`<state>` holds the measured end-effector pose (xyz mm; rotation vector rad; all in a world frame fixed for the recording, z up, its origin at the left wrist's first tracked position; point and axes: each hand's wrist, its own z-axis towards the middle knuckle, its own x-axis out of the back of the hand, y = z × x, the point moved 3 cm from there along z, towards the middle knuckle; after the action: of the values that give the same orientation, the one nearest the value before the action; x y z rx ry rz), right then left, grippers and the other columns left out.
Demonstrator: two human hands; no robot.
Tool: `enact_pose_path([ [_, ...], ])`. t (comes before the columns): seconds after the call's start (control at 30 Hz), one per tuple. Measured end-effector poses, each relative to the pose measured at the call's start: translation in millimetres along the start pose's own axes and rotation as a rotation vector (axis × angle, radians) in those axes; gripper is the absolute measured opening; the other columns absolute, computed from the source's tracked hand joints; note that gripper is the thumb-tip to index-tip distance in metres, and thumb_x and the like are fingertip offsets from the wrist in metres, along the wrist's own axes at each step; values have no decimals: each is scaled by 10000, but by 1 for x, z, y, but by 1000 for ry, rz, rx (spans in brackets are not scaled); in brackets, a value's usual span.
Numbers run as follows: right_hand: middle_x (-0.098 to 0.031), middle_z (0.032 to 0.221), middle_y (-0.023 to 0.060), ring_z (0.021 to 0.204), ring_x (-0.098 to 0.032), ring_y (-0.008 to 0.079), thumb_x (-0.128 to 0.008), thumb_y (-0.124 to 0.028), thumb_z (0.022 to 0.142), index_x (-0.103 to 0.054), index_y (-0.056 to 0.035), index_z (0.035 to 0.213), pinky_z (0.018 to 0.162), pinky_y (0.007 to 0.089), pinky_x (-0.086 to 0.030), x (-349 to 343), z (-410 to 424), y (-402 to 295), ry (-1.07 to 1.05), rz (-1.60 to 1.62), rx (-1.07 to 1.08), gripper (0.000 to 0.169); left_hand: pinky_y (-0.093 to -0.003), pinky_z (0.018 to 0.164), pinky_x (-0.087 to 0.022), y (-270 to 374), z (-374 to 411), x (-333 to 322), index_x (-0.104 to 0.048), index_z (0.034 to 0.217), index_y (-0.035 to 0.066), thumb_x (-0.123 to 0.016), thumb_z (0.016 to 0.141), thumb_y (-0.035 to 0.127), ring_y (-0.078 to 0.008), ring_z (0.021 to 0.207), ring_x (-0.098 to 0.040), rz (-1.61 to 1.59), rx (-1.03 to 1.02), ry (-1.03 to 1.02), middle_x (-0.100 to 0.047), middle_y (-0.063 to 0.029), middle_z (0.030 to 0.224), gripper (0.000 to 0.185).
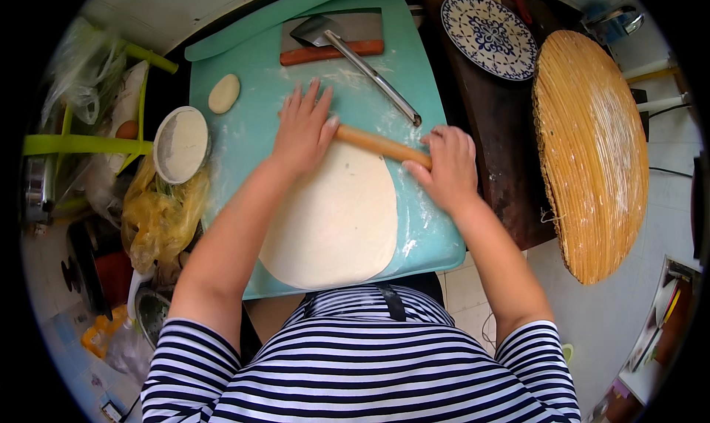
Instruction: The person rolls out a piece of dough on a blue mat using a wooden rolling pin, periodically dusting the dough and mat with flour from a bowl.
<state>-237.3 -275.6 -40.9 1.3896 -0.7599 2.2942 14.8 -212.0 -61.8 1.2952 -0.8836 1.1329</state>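
Observation:
A large flat sheet of dough (344,223) lies on a floured turquoise mat (255,90). Across its far edge rests a wooden rolling pin (383,145), slanting down to the right. My left hand (306,126) lies over the pin's left part with its fingers stretched forward. My right hand (450,168) is at the pin's right end, thumb on the near side and fingers beyond it. Beyond the pin, a metal spatula (374,76) lies partly on a dough scraper (360,29) with a reddish-brown grip. A small dough disc (224,93) sits at the mat's left.
Left of the mat stand a white tub of flour (182,144), a yellow plastic bag (158,218) and a green rack (89,144) holding an egg (127,130). At right are a blue-patterned plate (489,36) and a round straw-like board (591,157) dusted with flour.

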Motion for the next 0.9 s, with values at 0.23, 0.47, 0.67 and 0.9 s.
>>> enact_pose_path([
  [0.23, -570, 967, 102, 934, -553, 313, -675, -274, 820, -594, -44, 1010, 769, 428, -468, -4, -7, 9, -198, 100, -308, 309, -522, 1129, -182, -11, -14, 5, -360, 1420, 54, -475, 923, 271, -423, 1386, -227, 40, -8, 94, -257, -205, 1511, 554],
  [0.47, -569, 921, 118, 890, -564, 329, -654, -280, 848, -594, -34, 987, 729, 429, -474, 8, -35, -13, -118, 173, -372, 290, -491, 1139, -175, -52, -126, 14, -342, 1433, 72, -482, 912, 254, -422, 1391, -218, 141, 271, -62, -262, -205, 1510, 569],
  [0.67, -562, 897, 110, 849, -560, 311, -677, -277, 804, -593, -51, 979, 690, 427, -466, 14, -60, -66, -247, 250, -170, 297, -525, 1136, -140, -67, -184, 28, -346, 1433, 76, -472, 910, 243, -429, 1406, -171, -29, 401, 199, -210, -204, 1530, 563],
  [0.9, -487, 1278, 190, 1227, -413, 364, -643, -294, 822, -587, -55, 1070, 1045, 521, -279, -20, -38, -76, -128, -2, -31, 349, -575, 1126, -118, -24, -108, 17, -365, 1423, 80, -478, 895, 228, -449, 1410, -137, 78, 166, -37, -222, -189, 1528, 560],
])
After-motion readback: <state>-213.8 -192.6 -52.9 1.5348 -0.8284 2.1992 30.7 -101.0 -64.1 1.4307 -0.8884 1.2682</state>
